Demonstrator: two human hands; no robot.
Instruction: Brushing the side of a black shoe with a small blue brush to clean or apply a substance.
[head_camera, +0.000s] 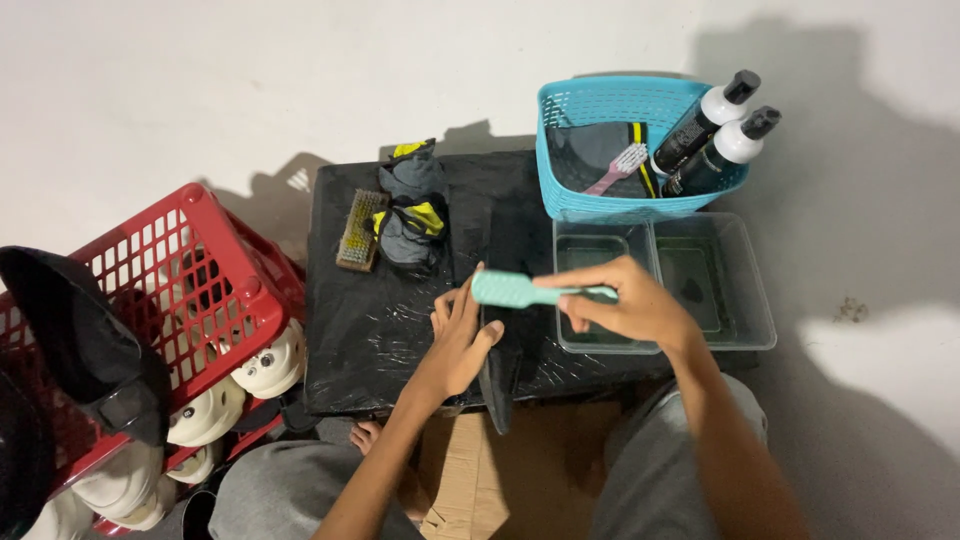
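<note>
My right hand (625, 305) grips the handle of a teal brush (515, 290), whose head points left above a low black table (370, 320). My left hand (458, 340) lies flat on a black insole (500, 375) that hangs over the table's near edge. The brush head is just above my left fingers.
A pair of small grey and yellow shoes (410, 210) and a bristle brush (360, 230) lie at the table's back. A blue basket (620, 150) holds two spray bottles (715, 135) and a pink toothbrush (618, 168). A clear tray (740, 300) sits right. A red crate (190, 290) with pale shoes stands left.
</note>
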